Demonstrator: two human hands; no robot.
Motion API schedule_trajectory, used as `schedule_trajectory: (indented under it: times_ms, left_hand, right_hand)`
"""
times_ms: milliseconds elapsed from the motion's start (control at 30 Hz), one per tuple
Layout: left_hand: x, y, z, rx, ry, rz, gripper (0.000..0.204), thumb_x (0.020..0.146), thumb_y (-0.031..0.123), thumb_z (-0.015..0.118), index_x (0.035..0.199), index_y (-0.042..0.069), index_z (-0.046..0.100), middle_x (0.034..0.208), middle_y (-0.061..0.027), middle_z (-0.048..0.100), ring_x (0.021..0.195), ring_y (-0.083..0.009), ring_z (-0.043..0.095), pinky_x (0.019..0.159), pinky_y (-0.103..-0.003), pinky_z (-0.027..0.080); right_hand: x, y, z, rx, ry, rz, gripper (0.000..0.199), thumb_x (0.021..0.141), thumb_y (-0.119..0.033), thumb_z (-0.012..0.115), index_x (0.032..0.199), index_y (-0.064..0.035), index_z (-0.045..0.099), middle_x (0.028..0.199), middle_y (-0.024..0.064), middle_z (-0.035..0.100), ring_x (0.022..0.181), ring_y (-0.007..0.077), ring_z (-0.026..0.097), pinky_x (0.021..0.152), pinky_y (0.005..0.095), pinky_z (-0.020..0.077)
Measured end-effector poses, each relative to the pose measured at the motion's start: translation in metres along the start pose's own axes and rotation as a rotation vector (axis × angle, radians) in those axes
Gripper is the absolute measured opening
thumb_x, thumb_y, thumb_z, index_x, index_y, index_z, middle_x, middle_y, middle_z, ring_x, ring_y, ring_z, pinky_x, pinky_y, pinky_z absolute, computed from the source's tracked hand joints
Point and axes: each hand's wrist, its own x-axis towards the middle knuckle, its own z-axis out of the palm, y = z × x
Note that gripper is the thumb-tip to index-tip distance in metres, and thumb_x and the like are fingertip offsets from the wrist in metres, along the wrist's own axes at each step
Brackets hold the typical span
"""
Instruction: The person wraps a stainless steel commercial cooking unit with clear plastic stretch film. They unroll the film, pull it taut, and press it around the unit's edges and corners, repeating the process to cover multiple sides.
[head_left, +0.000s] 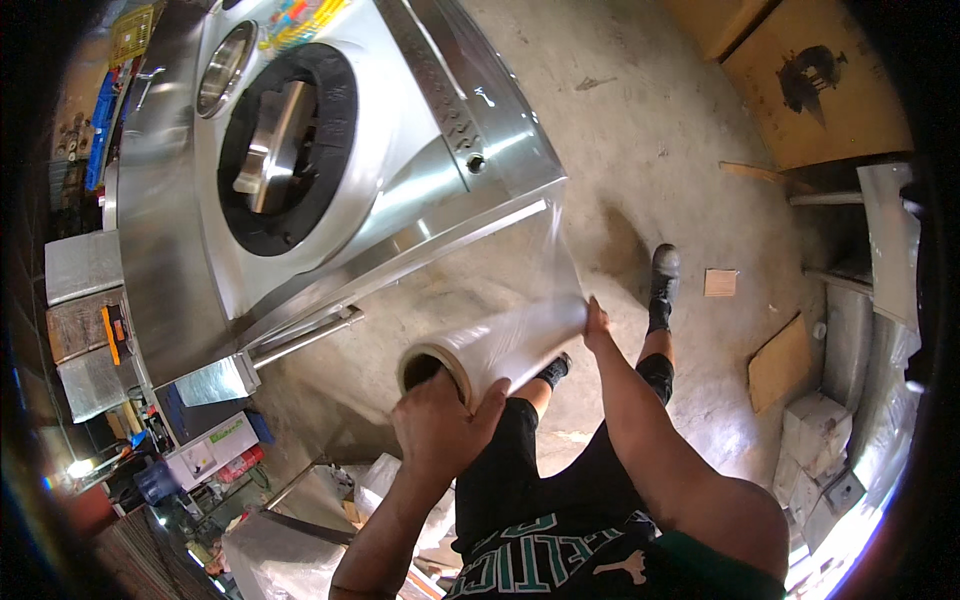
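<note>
My left hand [437, 425] fingers grip the roll [495, 350] end; right hand [597, 322] fingers clasp its far end, film [555, 255] stretching beyond to the machine [330, 150].

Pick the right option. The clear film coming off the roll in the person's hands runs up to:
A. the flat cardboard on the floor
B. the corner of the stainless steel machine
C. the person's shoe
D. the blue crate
B: the stretch film rises from the roll, held at its ends by the left hand and right hand, to the corner of the steel machine.
</note>
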Motion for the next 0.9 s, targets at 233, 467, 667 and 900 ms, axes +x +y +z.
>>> schedule_trajectory:
  times_ms: [233,467,667,900]
  left_hand:
    - [-0.074,-0.054,-0.033,-0.121,-0.156,-0.353,0.052,0.088,0.048,0.074,0.081,-0.003,0.068,0.072,-0.0261,0.068,0.072,-0.0460,0.070,0.066,-0.053,0.055]
    - [-0.114,-0.058,-0.041,-0.047,-0.077,-0.161,0.059,0.091,0.055,0.067,0.072,0.000,0.064,0.066,-0.0236,0.065,0.065,-0.0448,0.067,0.062,-0.054,0.053]
    - [-0.097,-0.065,-0.082,-0.132,-0.123,0.063,0.055,0.090,0.051,0.067,0.073,-0.002,0.067,0.071,-0.0249,0.067,0.071,-0.0440,0.069,0.067,-0.052,0.055]
    - [-0.069,-0.169,-0.127,-0.118,-0.328,0.275,0.063,0.090,0.054,0.066,0.069,-0.005,0.066,0.065,-0.0263,0.064,0.064,-0.0427,0.068,0.062,-0.051,0.054]
  right_hand:
    - [-0.035,0.053,-0.112,-0.182,0.037,0.274,0.097,0.093,-0.072,0.053,0.155,0.0011,0.034,0.157,0.0196,0.040,0.141,0.0372,0.041,0.113,0.0499,0.0384]
    - [-0.081,0.039,-0.131,0.011,-0.187,0.211,0.068,0.103,-0.062,0.039,0.123,-0.0009,0.062,0.106,0.0130,0.067,0.095,0.0320,0.067,0.084,0.0520,0.0572]
    - [-0.154,0.024,-0.169,0.061,-0.173,0.078,0.081,0.102,-0.066,0.030,0.136,0.0020,0.057,0.132,0.0148,0.066,0.122,0.0315,0.063,0.106,0.0463,0.0495]
    - [-0.247,0.124,-0.134,0.196,0.105,-0.039,0.070,0.104,-0.061,0.039,0.135,-0.0013,0.056,0.126,0.0135,0.066,0.117,0.0288,0.064,0.098,0.0440,0.0547]
